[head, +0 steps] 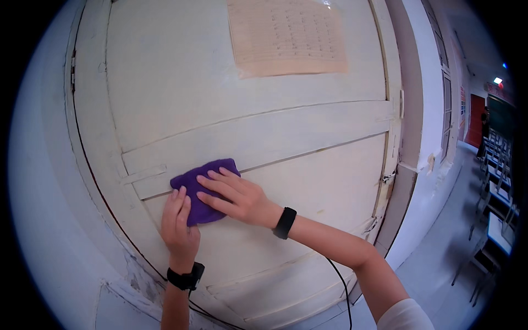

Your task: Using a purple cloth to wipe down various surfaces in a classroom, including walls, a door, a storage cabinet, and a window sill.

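A folded purple cloth (pixel 206 187) lies flat against a cream-painted wooden door (pixel 288 181), across the lower edge of its middle rail. My right hand (pixel 243 198) presses on the cloth from the right, palm down with its fingers spread. At the cloth's left edge, my left hand (pixel 179 220) holds it with the fingertips on top; the thumb is mostly hidden. Each wrist wears a black band, and the left one (pixel 186 277) carries a small black box.
A printed paper sheet (pixel 293 39) is taped to the upper door panel. Black cables (pixel 342 280) hang below my arms. A metal latch (pixel 387 178) sits at the door's right edge. Rows of desks (pixel 499 231) stand at far right, with a person (pixel 485 123) beyond.
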Tool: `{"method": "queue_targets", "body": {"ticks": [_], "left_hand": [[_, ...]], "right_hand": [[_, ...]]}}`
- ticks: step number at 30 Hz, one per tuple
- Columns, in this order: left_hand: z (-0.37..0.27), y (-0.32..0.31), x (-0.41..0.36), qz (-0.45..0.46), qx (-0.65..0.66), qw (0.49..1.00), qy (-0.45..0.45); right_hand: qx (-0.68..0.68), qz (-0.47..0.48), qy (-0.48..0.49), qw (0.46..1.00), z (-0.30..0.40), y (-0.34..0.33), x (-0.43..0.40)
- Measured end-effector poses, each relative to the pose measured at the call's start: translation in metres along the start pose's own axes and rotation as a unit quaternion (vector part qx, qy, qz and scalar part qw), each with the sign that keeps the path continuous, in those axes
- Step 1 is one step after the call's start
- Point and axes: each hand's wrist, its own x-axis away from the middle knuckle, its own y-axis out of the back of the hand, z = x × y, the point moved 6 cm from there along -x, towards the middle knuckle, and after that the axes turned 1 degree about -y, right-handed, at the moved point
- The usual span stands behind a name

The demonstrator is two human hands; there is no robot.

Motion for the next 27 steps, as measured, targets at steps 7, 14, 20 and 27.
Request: {"method": "queue_targets", "body": {"ticks": [7, 14, 20, 27], "left_hand": [[-0.039, -0.037, 0.033, 0.054, 0.020, 0.997, 0.049], [-0.089, -0.086, 0.021, 0.067, 0.062, 0.995, 0.043], [-0.136, -0.141, -0.019, 0.097, 0.122, 0.986, 0.065], [-0.226, -0.233, -0.067, 0.133, 0.154, 0.979, -0.002]], "right_hand": [[0.020, 0.129, 0.014, 0.991, -0.006, 0.014, 0.063], [0.053, 0.124, -0.007, 0.991, -0.035, 0.072, 0.097], [0.039, 0.110, -0.055, 0.992, -0.089, 0.127, 0.130], [0.067, 0.078, -0.166, 0.981, -0.165, 0.214, 0.212]]}}
